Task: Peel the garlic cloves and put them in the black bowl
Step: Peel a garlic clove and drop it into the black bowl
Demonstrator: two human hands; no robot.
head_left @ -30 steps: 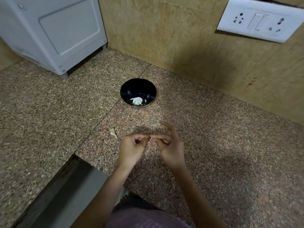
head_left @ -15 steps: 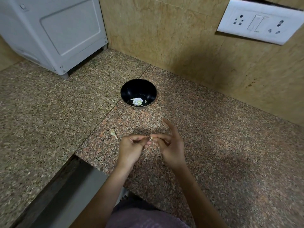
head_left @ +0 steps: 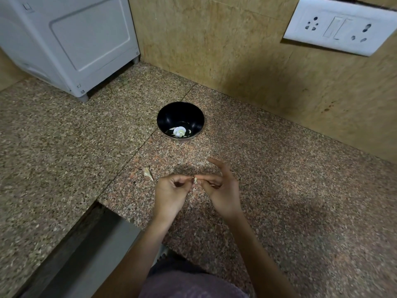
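Pale clove (head_left: 195, 180) is pinched between the fingertips of left hand (head_left: 171, 194) and right hand (head_left: 223, 190), above the counter (head_left: 290, 190), short of the bowl (head_left: 180, 111). Little has shifted in the last second; slightly more white shows, so peeling seems under way. Spare clove (head_left: 148, 173) lies nearby.

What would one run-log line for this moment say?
step: peeling | left hand: pinches garlic clove | right hand: pinches same clove | black bowl: holds pale pieces | loose clove: on counter
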